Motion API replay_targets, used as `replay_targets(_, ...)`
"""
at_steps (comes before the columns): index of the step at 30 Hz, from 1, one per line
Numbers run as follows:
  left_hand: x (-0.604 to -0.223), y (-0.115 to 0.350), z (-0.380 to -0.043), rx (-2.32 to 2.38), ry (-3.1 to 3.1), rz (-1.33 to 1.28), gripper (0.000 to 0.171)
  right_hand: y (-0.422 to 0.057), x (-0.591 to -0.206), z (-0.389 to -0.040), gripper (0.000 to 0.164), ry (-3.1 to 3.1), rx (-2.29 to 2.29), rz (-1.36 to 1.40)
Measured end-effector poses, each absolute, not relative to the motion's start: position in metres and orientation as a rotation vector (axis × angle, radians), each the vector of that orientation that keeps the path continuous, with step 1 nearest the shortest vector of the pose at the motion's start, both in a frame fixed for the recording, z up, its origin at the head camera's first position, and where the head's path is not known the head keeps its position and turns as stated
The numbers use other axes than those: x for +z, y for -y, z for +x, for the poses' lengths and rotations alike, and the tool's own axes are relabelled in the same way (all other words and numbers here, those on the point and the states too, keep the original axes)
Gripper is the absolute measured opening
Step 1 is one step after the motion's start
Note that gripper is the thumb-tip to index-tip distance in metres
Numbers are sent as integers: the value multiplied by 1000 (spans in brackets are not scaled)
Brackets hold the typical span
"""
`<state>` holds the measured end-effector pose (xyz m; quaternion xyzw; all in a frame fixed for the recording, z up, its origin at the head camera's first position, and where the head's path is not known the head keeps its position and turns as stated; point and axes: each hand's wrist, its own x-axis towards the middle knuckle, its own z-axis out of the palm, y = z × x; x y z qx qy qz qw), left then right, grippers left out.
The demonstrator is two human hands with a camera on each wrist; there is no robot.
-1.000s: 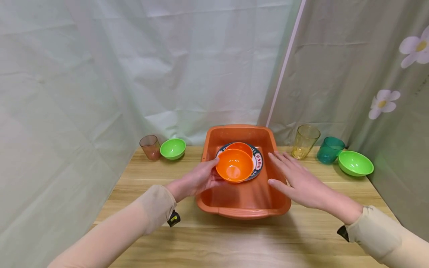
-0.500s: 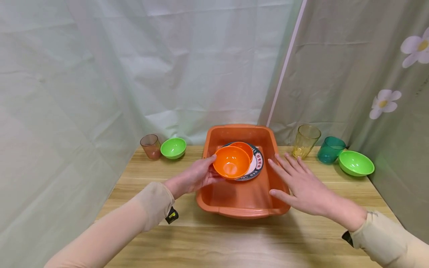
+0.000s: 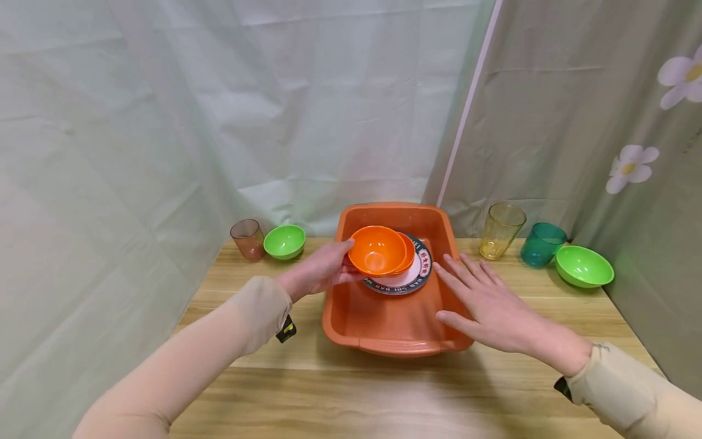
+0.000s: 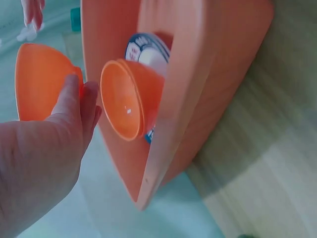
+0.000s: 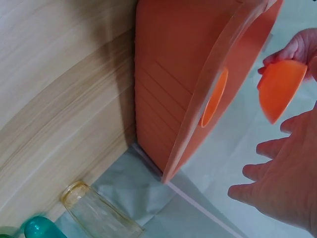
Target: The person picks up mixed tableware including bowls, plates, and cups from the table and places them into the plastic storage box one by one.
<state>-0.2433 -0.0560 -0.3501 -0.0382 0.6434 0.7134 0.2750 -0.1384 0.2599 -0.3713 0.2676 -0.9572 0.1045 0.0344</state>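
Observation:
My left hand (image 3: 325, 266) pinches an orange bowl (image 3: 375, 249) by its left side. The left wrist view has this held bowl (image 4: 42, 82) raised above the terracotta-coloured basin (image 4: 190, 84), apart from it. Inside the basin (image 3: 384, 326), a white plate with a dark lettered rim (image 3: 406, 285) bears more orange bowls (image 4: 131, 99); a doubled rim suggests they are nested. From the head, the held bowl partly covers them. Fingers spread and straight, my right hand (image 3: 490, 302) hovers by the basin's right rim with nothing in it. A gap parts that hand (image 5: 285, 171) from the basin in the right wrist view.
On the wooden table (image 3: 329, 396), a brownish cup (image 3: 248, 241) and a green bowl (image 3: 284, 242) stand at the back left. At the back right are a yellow glass (image 3: 501, 231), a teal cup (image 3: 542, 245) and another green bowl (image 3: 584, 267). Pale curtains (image 3: 329, 110) hang behind.
The bowl in my left hand has shifted slightly left and farther back in the head view, uncovering more of the plate's near rim. My right hand has barely moved, its fingers a little more spread.

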Motion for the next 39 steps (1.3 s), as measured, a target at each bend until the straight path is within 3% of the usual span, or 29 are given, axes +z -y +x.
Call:
replay_targets(18,-345,26,-299,1653,-2008,-97,47,-253,-373,-145,84,2965,313,821)
replay_targets(39,-352,14,-312,1216,-2330,-70,41,-252,-375,-144,84,2965,302,826)
